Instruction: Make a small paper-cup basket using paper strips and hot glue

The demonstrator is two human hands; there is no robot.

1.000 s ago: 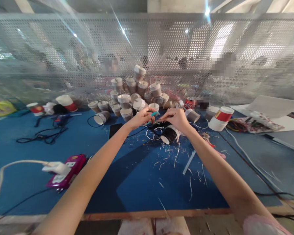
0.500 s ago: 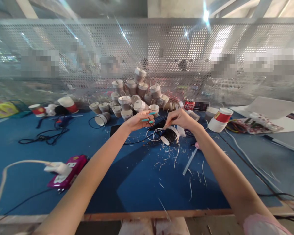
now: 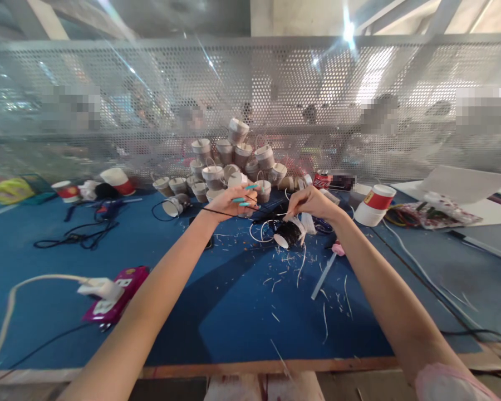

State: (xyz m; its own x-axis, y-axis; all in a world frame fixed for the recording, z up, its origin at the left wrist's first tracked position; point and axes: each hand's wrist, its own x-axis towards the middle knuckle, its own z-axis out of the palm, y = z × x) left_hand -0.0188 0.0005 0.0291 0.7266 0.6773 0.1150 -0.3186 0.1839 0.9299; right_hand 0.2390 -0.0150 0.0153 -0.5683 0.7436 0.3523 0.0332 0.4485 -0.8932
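My left hand (image 3: 235, 201), with turquoise nails, has its fingers curled round a black cord (image 3: 217, 211). The cord runs across the palm side toward the right hand. My right hand (image 3: 312, 201) is pinched closed just above a small white cup wound with black cord (image 3: 289, 233), which lies on its side. What its fingertips hold is too small to make out; a thin pale strand shows beside them. A white cord loop (image 3: 259, 231) lies left of the wound cup. Behind the left hand, several paper cups with cord handles (image 3: 212, 177) are stacked in a pile.
A purple power strip (image 3: 117, 295) with a white plug lies at left on the blue table (image 3: 242, 328). A glue stick (image 3: 323, 277) and white scraps lie at front right. A red can (image 3: 321, 179) and red-white cups (image 3: 376, 205) stand farther back, before a perforated metal screen (image 3: 150, 83).
My left hand has shifted slightly left, its fingers now more curled, and black cord now stretches past its wrist. The right hand has barely moved, still pinched by the wound cup.
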